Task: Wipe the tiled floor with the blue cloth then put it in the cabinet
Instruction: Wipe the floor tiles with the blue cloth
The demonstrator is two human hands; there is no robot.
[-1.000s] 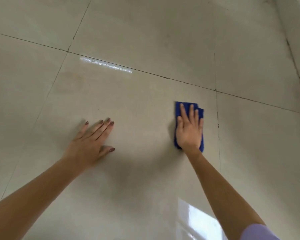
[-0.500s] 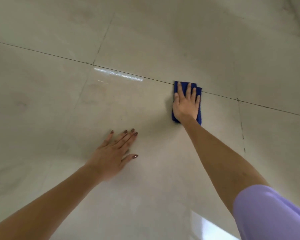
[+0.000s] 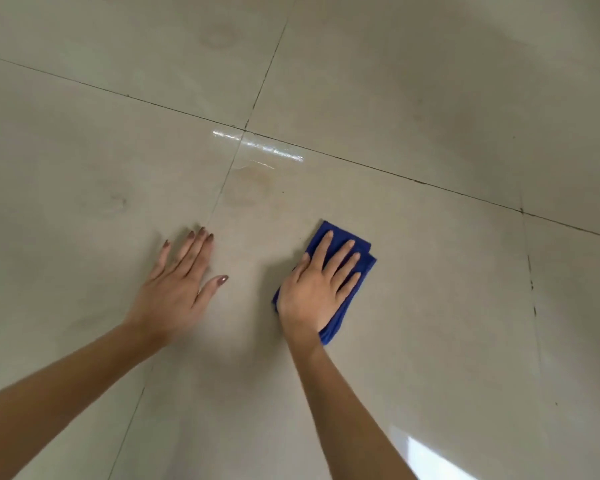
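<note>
The right hand (image 3: 317, 289) lies flat, fingers spread, pressing the folded blue cloth (image 3: 355, 285) onto the tiled floor (image 3: 430, 306). The left hand (image 3: 179, 289) rests open on the floor beside it.

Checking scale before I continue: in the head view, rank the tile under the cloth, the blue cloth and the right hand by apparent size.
1. The tile under the cloth, by far the largest.
2-3. The right hand and the blue cloth: unsure, since the hand covers most of the cloth.
</note>
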